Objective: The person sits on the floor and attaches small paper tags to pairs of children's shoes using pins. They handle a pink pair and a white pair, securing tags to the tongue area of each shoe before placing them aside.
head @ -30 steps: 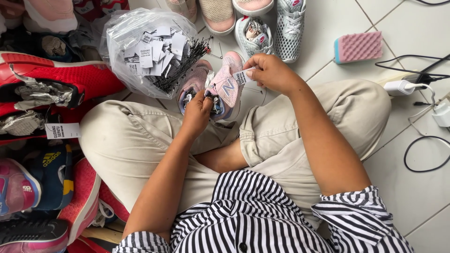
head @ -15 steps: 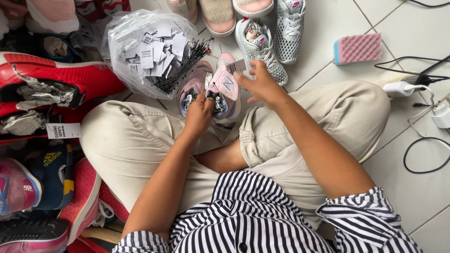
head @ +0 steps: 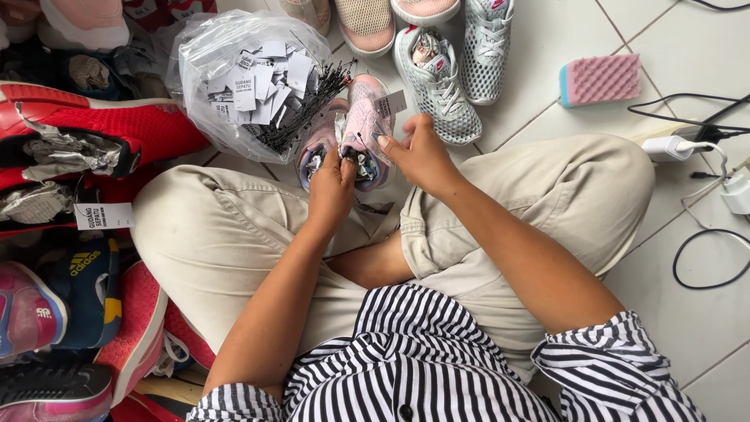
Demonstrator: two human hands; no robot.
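**Pink shoes in hand, floor stock around**

Held item: pair of pink shoes (head: 351, 129), on the tiled floor (head: 562, 31) just ahead of the crossed legs, toes pointing away. Left hand (head: 332, 184) has its fingers pinched shut on the near end of the shoes; right hand (head: 418, 152) has its fingers closed around the right shoe's side, with a small white tag (head: 391, 103) just above them.

Container: clear plastic bag (head: 226, 55), open mouth facing the shoes and touching them on their left. Contents: many white paper tags (head: 258, 78) and a bundle of thin black ties (head: 301, 109) spilling toward the opening.

Beyond the shoes: two grey mesh shoes (head: 461, 70), one stuffed with paper; further shoes cut off by the top edge.

Left side: red shoe (head: 101, 125) stuffed with crumpled paper and tagged; below it a heap of pink, navy and red shoes, close against the left knee.

Right side: pink sponge (head: 600, 78) with a blue edge, well apart from the hands; white charger (head: 672, 147) and black cables (head: 703, 258) by the right knee.

Obstruction: the hands hide the shoes' heels.
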